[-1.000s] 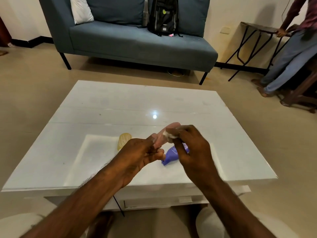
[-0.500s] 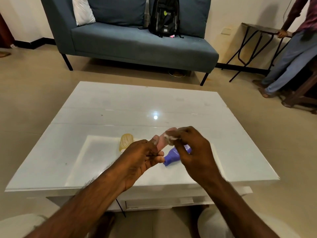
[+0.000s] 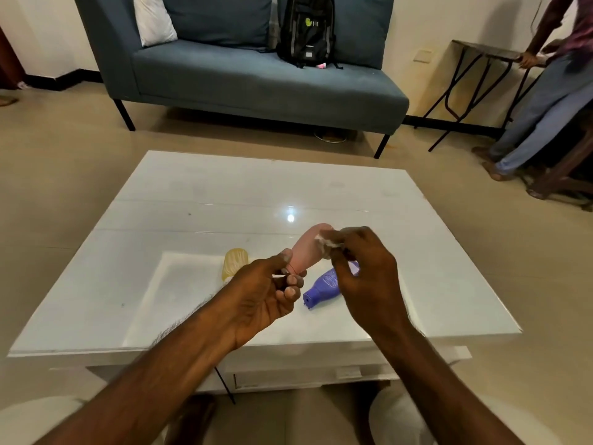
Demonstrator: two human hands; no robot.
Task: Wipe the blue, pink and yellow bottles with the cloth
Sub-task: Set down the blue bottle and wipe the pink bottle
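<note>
My left hand grips the lower end of a pink bottle, which is held tilted above the white table. My right hand pinches a small white cloth against the bottle's upper end. A blue bottle lies on its side on the table just below my hands, cap towards me, partly hidden by my right hand. A yellow bottle lies on the table to the left, its near end hidden behind my left hand.
A blue sofa with a black backpack and a white cushion stands beyond the table. At the right, another person leans on a folding side table. My knees show below the table's front edge.
The cloth in my right hand has shifted slightly along the pink bottle's upper end. Both hands stay in nearly the same place; the blue and yellow bottles have not moved.
</note>
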